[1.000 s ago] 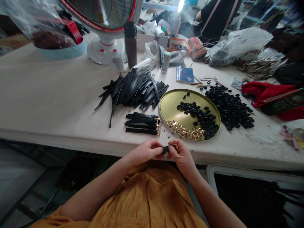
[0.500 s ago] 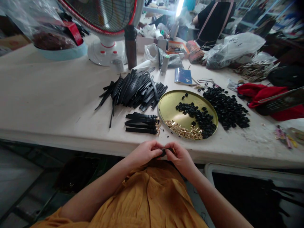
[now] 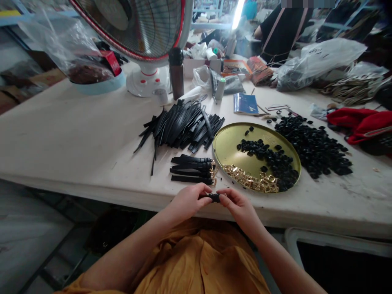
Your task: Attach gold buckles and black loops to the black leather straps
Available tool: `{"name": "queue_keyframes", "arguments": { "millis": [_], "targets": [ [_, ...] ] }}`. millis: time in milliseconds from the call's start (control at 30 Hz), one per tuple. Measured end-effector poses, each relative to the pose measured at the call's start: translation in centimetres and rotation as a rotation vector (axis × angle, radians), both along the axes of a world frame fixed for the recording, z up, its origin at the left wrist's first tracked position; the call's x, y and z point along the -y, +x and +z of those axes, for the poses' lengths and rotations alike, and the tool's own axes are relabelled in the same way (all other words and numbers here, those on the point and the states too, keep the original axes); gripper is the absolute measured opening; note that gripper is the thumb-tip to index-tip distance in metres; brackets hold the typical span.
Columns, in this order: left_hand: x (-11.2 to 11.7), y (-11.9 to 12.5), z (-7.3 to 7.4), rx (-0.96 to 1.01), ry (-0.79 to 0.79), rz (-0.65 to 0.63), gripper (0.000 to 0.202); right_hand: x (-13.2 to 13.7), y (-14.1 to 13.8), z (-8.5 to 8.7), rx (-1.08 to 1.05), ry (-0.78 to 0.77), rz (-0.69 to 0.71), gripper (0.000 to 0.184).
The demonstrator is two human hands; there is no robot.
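Observation:
My left hand (image 3: 188, 201) and my right hand (image 3: 240, 206) meet at the table's front edge, both pinched on one short black strap (image 3: 213, 197) held between them. Just beyond lie a few finished black straps with gold buckles (image 3: 192, 171). A round gold tray (image 3: 228, 145) to the right holds gold buckles (image 3: 252, 181) and small black loops (image 3: 271, 157). A heap of loose black straps (image 3: 182, 124) lies farther back.
A second pile of black loops (image 3: 312, 145) sits on the table right of the tray. A fan (image 3: 147, 45), a dark bottle (image 3: 177, 73), plastic bags, a blue booklet (image 3: 246, 103) and red cloth (image 3: 357, 122) crowd the back. Another person in black (image 3: 281, 24) sits beyond.
My head has tilted, so the whole scene sits lower and to the right in view. Both hands stay pinched on the strap, and the gold buckle at its end no longer shows.

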State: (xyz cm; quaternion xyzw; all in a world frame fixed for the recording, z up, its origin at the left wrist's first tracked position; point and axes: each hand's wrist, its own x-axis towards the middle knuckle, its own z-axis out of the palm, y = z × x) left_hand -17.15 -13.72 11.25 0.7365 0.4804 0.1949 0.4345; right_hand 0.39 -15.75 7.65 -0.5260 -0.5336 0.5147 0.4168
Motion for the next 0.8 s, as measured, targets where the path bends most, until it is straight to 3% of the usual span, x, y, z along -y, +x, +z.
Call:
{"name": "queue_keyframes", "arguments": {
  "millis": [167,300,367,500,633,800],
  "targets": [
    [-3.2,-1.2,0.1,-0.139,0.282,-0.033,0.029,-3.8,-1.7,0.3,0.0,0.06,-0.024,0.029],
    [-6.6,-2.8,-1.1,-0.426,0.523,-0.079,0.069,-6.1,-2.7,-0.6,0.435,0.404,-0.132,0.029],
    [-8.0,-3.4,-1.6,-0.516,0.563,-0.127,0.077,-6.4,-3.0,-1.6,0.601,0.529,-0.124,0.035],
    [-9.2,-3.8,-1.3,-0.558,0.622,-0.251,0.069,-5.8,-3.4,-3.9,0.755,0.623,-0.092,0.045],
    [-8.5,-3.7,0.0,-0.653,0.651,-0.352,0.064,-5.3,-3.5,-5.1,0.847,0.702,-0.115,0.048],
    [-7.3,-2.5,-0.6,-0.778,0.724,-0.207,0.034,-4.8,-3.7,-5.1,0.851,0.746,-0.14,0.052]
  ]
}}
